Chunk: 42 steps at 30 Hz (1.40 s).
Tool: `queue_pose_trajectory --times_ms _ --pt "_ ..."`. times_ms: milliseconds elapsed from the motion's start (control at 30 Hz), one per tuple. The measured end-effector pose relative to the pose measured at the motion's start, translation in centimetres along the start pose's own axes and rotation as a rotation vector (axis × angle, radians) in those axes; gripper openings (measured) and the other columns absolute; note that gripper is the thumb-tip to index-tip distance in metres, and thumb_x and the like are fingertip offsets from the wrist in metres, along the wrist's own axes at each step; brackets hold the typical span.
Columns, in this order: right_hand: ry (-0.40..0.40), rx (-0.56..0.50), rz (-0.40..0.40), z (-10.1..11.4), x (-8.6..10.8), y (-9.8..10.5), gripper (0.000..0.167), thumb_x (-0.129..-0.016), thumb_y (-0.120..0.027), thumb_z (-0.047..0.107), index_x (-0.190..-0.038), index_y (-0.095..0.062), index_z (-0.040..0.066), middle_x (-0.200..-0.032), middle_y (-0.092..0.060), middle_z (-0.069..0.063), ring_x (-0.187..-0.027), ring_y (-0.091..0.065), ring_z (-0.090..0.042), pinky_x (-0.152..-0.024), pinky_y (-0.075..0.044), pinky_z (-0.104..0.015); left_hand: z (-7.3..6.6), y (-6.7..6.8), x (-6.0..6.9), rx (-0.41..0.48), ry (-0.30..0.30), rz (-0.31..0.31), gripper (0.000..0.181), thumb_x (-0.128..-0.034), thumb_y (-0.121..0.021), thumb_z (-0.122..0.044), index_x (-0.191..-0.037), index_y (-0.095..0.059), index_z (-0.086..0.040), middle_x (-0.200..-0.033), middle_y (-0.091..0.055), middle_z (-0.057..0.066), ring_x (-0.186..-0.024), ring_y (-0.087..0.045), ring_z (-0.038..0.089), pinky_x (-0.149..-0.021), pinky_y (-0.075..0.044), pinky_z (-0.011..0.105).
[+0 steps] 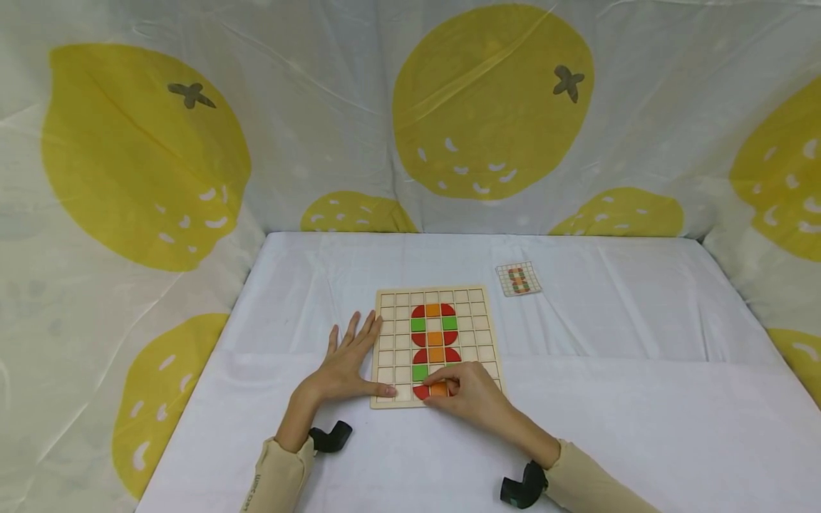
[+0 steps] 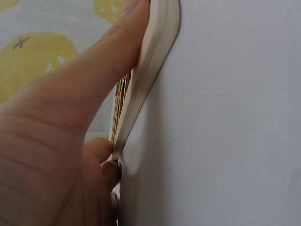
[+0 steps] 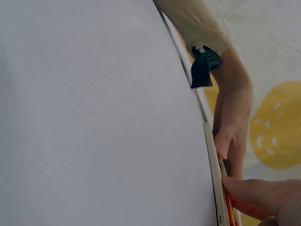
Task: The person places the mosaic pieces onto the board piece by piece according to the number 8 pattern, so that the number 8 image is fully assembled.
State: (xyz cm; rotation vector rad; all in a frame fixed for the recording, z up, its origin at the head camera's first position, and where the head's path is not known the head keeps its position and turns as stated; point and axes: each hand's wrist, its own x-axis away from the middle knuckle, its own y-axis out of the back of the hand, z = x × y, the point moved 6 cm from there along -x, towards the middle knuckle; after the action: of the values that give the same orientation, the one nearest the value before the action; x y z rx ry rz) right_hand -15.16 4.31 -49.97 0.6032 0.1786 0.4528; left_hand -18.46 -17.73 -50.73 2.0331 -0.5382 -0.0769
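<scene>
A square wooden grid board (image 1: 474,320) lies on the white table, holding red, orange and green pieces in a figure-like pattern down its middle. My left hand (image 1: 343,370) is spread at the board's left side, its thumb on the lower left corner and its fingertips by the left edge. Close to the lower edge, my right hand (image 1: 474,395) pinches a red rounded piece (image 1: 420,392) between thumb and index finger, beside an orange square (image 1: 439,390). That hand partly covers the lower right pieces. In the left wrist view, the thumb presses against the board's edge (image 2: 160,37).
A small card (image 1: 518,278) printed with a similar grid pattern lies beyond the board's upper right corner. White cloth (image 1: 609,306) covers the table. Behind it hangs a curtain (image 1: 321,92) with large yellow fruit prints. Each wrist carries a black device (image 1: 332,436).
</scene>
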Motion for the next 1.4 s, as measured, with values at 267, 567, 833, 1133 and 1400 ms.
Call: queue_pose_trajectory --times_ms 267,567,833,1133,1400 --pt "-0.036 -0.006 -0.038 -0.01 0.19 0.02 0.021 -0.08 -0.09 0.019 -0.1 -0.084 0.014 -0.052 -0.035 0.013 -0.049 -0.028 0.002 -0.048 -0.021 -0.015 -0.1 0.08 0.02 0.019 0.0 -0.001 0.135 -0.0713 -0.087 -0.064 -0.167 -0.008 -0.011 -0.176 0.001 0.01 -0.162 0.011 0.039 -0.124 0.013 0.07" --pt "-0.009 0.037 -0.078 0.1 0.15 0.12 0.018 -0.081 -0.09 0.02 -0.097 -0.085 0.014 -0.051 -0.035 0.015 -0.048 -0.028 0.005 -0.048 -0.019 -0.014 -0.22 0.2 -0.11 0.019 -0.005 -0.004 0.135 -0.071 -0.087 -0.065 -0.167 -0.009 -0.01 -0.176 0.001 0.01 -0.162 0.011 0.039 -0.124 0.013 0.07" --pt "0.004 0.053 -0.088 0.13 0.19 0.15 0.016 -0.08 -0.09 0.02 -0.094 -0.085 0.014 -0.051 -0.038 0.015 -0.048 -0.031 0.005 -0.046 -0.02 -0.015 -0.16 0.21 -0.1 0.02 -0.002 0.0 0.136 -0.0707 -0.087 -0.065 -0.167 -0.008 -0.01 -0.176 0.0 0.01 -0.162 0.011 0.039 -0.124 0.013 0.07" --pt "-0.027 0.058 -0.099 -0.02 0.4 0.52 0.016 -0.079 -0.091 0.021 -0.093 -0.086 0.015 -0.051 -0.04 0.015 -0.05 -0.031 0.004 -0.047 -0.021 -0.015 -0.04 0.06 -0.22 0.017 0.001 -0.004 0.135 -0.0713 -0.086 -0.065 -0.167 -0.009 -0.011 -0.176 0.0 0.009 -0.162 0.011 0.039 -0.124 0.013 0.07" --pt "-0.038 0.036 -0.077 -0.18 0.54 0.43 0.015 -0.081 -0.09 0.021 -0.095 -0.085 0.018 -0.051 -0.031 0.014 -0.05 -0.025 0.002 -0.049 -0.018 -0.016 -0.18 0.23 -0.04 0.022 0.004 0.002 0.132 -0.0737 -0.086 -0.063 -0.167 -0.01 -0.009 -0.176 -0.001 0.011 -0.162 0.01 0.04 -0.124 0.013 0.07"
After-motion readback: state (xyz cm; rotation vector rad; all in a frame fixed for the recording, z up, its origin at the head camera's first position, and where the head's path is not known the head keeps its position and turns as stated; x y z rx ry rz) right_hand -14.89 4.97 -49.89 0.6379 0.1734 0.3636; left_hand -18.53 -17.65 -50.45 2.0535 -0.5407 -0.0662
